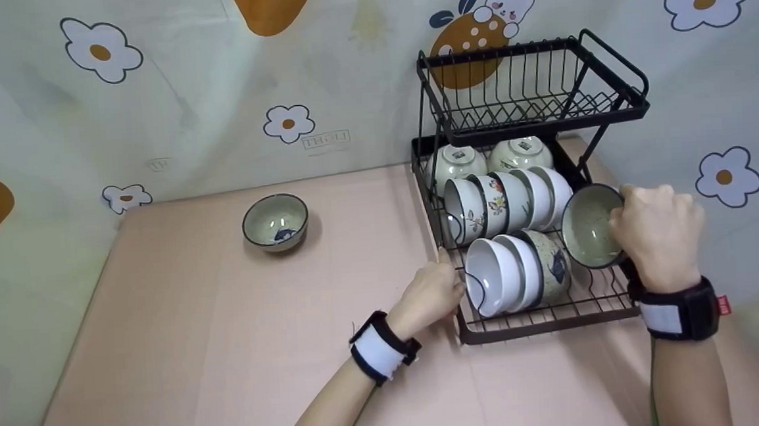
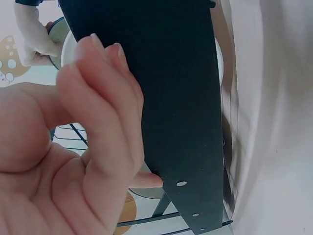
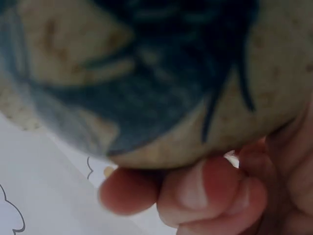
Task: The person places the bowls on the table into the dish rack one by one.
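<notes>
In the head view my right hand (image 1: 661,235) grips a speckled green bowl (image 1: 585,230) by its rim and wall, tilted on its side at the right of the black dish rack (image 1: 544,327). The right wrist view shows that bowl's blue-painted outside (image 3: 161,107) close up, with curled fingers (image 3: 195,191) beneath it. My left hand (image 1: 429,295) holds the rack's left side near the front; its bent fingers lie against the black side panel (image 2: 181,107) in the left wrist view. Beside the held bowl, a matching speckled bowl (image 1: 551,265) stands on edge next to white bowls (image 1: 492,275).
Behind the front row stand several patterned and white bowls (image 1: 497,202) on edge. Two upturned bowls (image 1: 459,162) sit at the back under the rack's upper tier (image 1: 545,120). Another green bowl (image 1: 276,222) rests upright on the pink tabletop (image 1: 229,347) to the left.
</notes>
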`<state>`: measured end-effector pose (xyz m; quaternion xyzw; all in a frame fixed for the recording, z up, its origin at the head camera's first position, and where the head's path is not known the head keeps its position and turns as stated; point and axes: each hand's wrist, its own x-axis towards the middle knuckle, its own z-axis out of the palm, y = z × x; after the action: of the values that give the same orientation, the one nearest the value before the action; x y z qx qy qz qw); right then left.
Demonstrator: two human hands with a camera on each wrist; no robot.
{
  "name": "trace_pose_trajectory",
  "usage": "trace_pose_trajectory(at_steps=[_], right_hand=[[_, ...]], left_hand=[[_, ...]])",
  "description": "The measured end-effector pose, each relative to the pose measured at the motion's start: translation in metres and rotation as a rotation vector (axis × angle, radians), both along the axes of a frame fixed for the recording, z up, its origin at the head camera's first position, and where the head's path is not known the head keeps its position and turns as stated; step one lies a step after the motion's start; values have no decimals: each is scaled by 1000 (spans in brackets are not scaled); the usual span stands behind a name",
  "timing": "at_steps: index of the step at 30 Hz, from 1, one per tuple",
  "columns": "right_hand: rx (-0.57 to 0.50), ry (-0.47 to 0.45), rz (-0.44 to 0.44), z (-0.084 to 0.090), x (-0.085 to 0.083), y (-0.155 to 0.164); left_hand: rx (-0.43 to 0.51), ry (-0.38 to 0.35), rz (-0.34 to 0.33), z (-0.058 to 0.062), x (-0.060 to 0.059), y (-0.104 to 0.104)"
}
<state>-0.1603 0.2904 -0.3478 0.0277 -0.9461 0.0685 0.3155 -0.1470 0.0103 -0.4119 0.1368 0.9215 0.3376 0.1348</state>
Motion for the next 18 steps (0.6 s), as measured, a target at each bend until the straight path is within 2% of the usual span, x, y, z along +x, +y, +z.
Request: trace_pose_trajectory(at_steps=[6,11,18], right_hand=[[18,-97,-12,-2,-1,-4],[32,-107,9,-6,-4,-9],[61,-108,22,-13,-8,-18]], left_hand=[[21,-30,5,-1,0,0],[35,-44,9,-1,-1,0],[10,-34,5,0,-1,0]])
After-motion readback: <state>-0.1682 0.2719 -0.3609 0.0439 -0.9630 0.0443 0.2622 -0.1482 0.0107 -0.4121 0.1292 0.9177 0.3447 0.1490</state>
